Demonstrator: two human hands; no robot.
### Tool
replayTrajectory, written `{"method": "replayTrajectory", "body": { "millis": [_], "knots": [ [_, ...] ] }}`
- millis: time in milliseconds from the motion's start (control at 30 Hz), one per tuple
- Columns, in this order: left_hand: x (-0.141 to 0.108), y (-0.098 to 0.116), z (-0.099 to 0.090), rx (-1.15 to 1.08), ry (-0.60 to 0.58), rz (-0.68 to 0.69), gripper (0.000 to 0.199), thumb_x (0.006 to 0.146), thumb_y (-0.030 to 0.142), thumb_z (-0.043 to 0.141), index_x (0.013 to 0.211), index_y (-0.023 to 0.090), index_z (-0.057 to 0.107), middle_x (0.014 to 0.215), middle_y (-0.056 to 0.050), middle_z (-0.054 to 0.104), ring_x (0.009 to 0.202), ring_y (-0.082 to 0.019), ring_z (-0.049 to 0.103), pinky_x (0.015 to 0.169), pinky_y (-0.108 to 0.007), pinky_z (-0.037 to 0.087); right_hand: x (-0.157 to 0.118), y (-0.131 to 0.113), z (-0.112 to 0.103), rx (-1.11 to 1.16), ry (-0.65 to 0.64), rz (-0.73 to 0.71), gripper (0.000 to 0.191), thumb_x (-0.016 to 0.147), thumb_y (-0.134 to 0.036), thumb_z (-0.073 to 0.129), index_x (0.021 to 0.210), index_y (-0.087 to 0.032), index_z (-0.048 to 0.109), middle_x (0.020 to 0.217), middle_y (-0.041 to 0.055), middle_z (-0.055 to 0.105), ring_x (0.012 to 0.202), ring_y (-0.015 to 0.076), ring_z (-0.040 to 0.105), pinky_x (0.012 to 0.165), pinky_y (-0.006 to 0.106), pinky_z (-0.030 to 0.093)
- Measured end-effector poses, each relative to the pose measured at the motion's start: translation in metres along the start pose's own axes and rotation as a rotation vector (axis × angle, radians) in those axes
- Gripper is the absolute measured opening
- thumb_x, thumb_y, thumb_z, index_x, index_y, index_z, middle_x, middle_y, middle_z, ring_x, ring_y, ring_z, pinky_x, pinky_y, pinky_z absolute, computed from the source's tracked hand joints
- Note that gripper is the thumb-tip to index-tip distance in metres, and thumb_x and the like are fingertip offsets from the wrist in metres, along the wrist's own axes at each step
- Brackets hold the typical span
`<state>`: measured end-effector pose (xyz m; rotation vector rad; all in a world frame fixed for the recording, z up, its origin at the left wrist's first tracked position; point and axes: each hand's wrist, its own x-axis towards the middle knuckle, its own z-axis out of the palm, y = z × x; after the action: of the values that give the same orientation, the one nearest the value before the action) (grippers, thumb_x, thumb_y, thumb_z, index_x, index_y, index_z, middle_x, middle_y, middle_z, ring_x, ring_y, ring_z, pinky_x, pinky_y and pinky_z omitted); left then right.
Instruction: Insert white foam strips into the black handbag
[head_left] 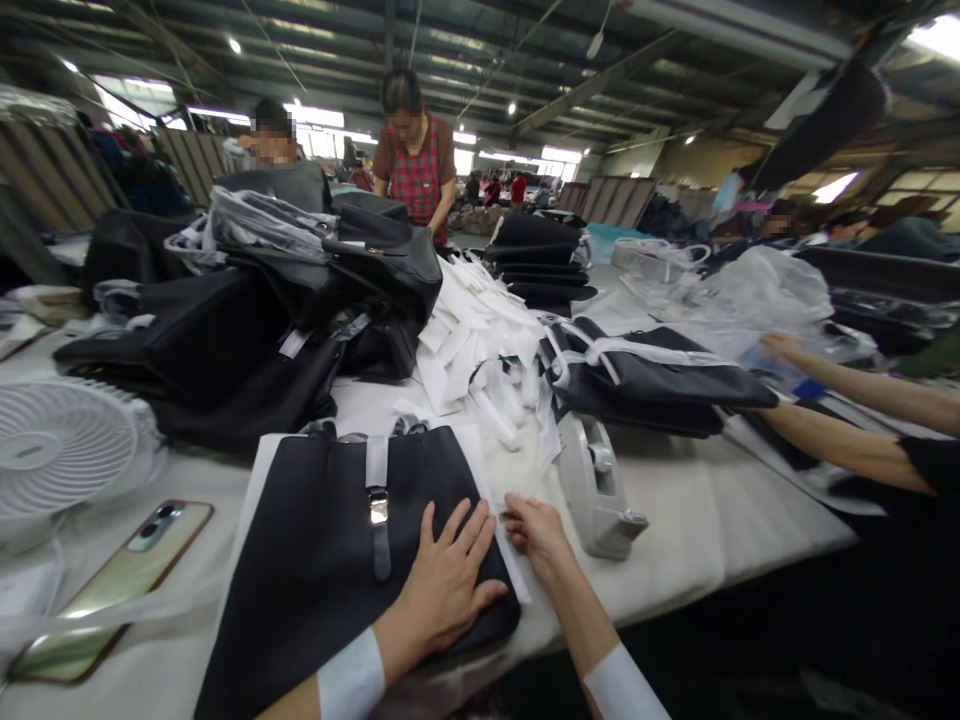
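A black bag (322,540) with a metal clasp (379,508) on its strap lies flat on the table, white sheet material showing along its edges. My left hand (450,575) rests on the bag's right part, fingers spread. Just past the bag's right edge, my right hand (534,532) has its fingers pinched together beside the white sheet (514,570); whatever is between the fingertips is too small to make out. To the right of that hand is a grey tape dispenser (600,490).
Left are a white fan (64,450) and a phone (120,590). Black bags (225,340) are piled behind, beside white slips (457,330). More bags (660,375) lie right, near another person's arms (847,440). A person in an apron (416,175) stands across the table.
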<state>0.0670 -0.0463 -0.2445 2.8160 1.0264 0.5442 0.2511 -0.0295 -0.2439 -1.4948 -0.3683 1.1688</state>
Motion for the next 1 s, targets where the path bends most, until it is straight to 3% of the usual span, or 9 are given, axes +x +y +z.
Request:
{"method": "replayTrajectory", "body": {
  "millis": [133, 333, 567, 900, 1000],
  "knots": [
    [0.0, -0.001, 0.001, 0.004, 0.019, -0.008, 0.068, 0.094, 0.061, 0.03, 0.152, 0.028, 0.017, 0.157, -0.002, 0.03, 0.143, -0.029, 0.029, 0.111, -0.066, 0.028, 0.006, -0.001, 0.008, 0.158, 0.004, -0.047, 0.031, 0.055, -0.023, 0.076, 0.074, -0.017, 0.053, 0.055, -0.0075, 0.049, 0.041, 0.004, 0.04, 0.034, 0.014, 0.027],
    [-0.001, 0.0, 0.0, -0.044, 0.015, -0.011, 0.066, 0.095, 0.061, 0.026, 0.152, 0.027, 0.019, 0.158, -0.002, 0.027, 0.145, -0.028, 0.026, 0.114, -0.066, 0.021, 0.008, -0.009, 0.004, 0.231, 0.073, -0.135, 0.033, 0.055, -0.023, 0.073, 0.083, -0.018, 0.058, 0.061, -0.0084, 0.05, 0.042, 0.0034, 0.036, 0.033, 0.015, 0.026],
    [-0.003, -0.002, -0.003, -0.141, -0.02, -0.018, 0.069, 0.095, 0.061, 0.025, 0.153, 0.027, 0.01, 0.16, -0.004, 0.022, 0.145, -0.029, 0.023, 0.115, -0.068, 0.015, 0.008, -0.02, 0.0, 0.188, 0.147, -0.301, 0.043, 0.056, -0.042, 0.082, 0.082, -0.016, 0.062, 0.072, -0.0033, 0.061, 0.06, 0.0074, 0.054, 0.048, 0.015, 0.043],
    [-0.003, -0.004, -0.001, -0.235, -0.044, -0.011, 0.072, 0.094, 0.064, 0.019, 0.153, 0.026, 0.004, 0.161, -0.004, 0.016, 0.146, -0.033, 0.018, 0.112, -0.075, 0.009, 0.013, -0.052, 0.005, 0.231, 0.403, -0.437, 0.033, 0.068, -0.045, 0.072, 0.081, -0.017, 0.058, 0.066, -0.0054, 0.058, 0.054, 0.0062, 0.052, 0.045, 0.015, 0.042],
    [-0.004, -0.004, 0.001, -0.236, -0.041, -0.008, 0.072, 0.094, 0.064, 0.018, 0.153, 0.026, 0.003, 0.162, -0.004, 0.015, 0.147, -0.033, 0.017, 0.112, -0.075, 0.009, 0.011, -0.057, 0.009, 0.246, 0.392, -0.408, 0.033, 0.065, -0.043, 0.073, 0.076, -0.018, 0.054, 0.056, -0.0085, 0.051, 0.044, 0.0052, 0.043, 0.036, 0.015, 0.033]
  ]
}}
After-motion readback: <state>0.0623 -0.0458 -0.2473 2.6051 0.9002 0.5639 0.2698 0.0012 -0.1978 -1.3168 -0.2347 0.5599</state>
